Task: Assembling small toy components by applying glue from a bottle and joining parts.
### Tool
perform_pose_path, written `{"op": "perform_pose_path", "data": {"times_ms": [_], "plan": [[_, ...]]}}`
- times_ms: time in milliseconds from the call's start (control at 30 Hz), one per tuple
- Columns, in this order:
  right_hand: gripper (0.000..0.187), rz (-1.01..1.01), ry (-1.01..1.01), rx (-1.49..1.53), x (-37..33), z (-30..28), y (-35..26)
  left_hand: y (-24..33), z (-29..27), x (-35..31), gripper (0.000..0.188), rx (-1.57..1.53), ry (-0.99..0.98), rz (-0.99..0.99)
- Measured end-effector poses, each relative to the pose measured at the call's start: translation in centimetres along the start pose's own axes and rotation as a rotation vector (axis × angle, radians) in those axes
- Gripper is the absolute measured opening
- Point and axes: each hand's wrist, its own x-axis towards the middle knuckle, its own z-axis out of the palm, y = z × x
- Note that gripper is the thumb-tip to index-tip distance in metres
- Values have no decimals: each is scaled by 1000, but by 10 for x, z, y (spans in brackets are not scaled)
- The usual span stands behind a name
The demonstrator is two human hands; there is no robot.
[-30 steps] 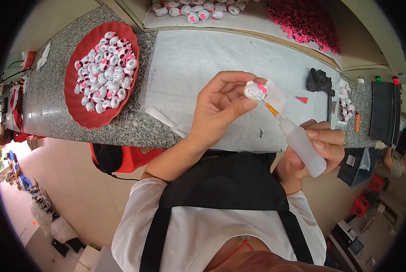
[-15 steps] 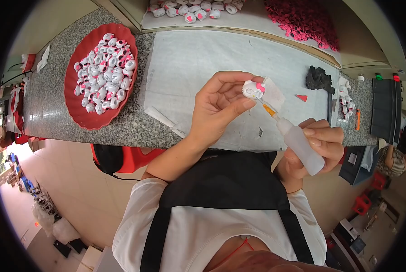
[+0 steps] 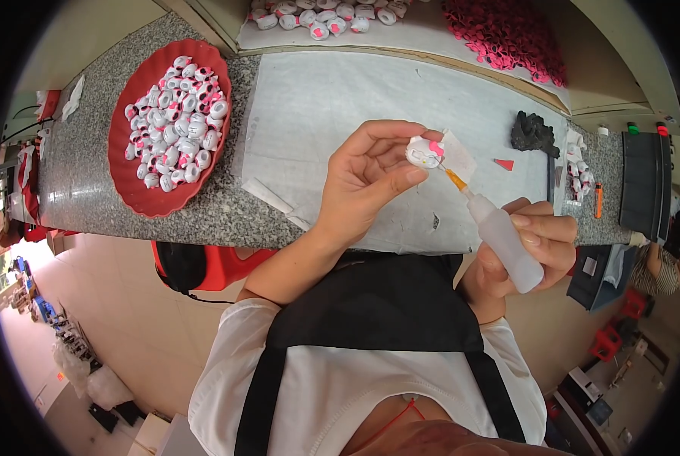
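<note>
Between the thumb and fingers of my left hand (image 3: 370,171) is a small white figurine head (image 3: 423,154) with a pink bow. My right hand (image 3: 541,243) grips a translucent white squeeze bottle (image 3: 508,242), tilted up toward the left. Its amber needle tip (image 3: 455,180) points at the lower right side of the head; whether it touches cannot be made out. Behind the head, a folded piece of white paper (image 3: 458,158) lies on the white sheet (image 3: 317,99) covering the worktop.
A red scalloped tray (image 3: 119,163) piled with similar heads stands at left on the granite counter. More heads (image 3: 332,17) and a heap of pink pieces (image 3: 503,38) occupy the shelf behind. A black lump (image 3: 535,131), a red scrap (image 3: 505,164) and an orange marker (image 3: 599,201) lie at right.
The squeeze bottle has shifted slightly right with my right hand, and its tip now sits a little more to the right of the head. My left hand is almost still.
</note>
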Motion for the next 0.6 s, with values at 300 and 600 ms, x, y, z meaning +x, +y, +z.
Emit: {"op": "perform_pose_path", "data": {"times_ms": [300, 600], "plan": [[29, 36, -7, -10, -1, 1, -3, -1, 1, 0, 34, 1, 1, -8], [43, 87, 12, 67, -2, 0, -3, -4, -1, 0, 33, 148, -46, 107]]}}
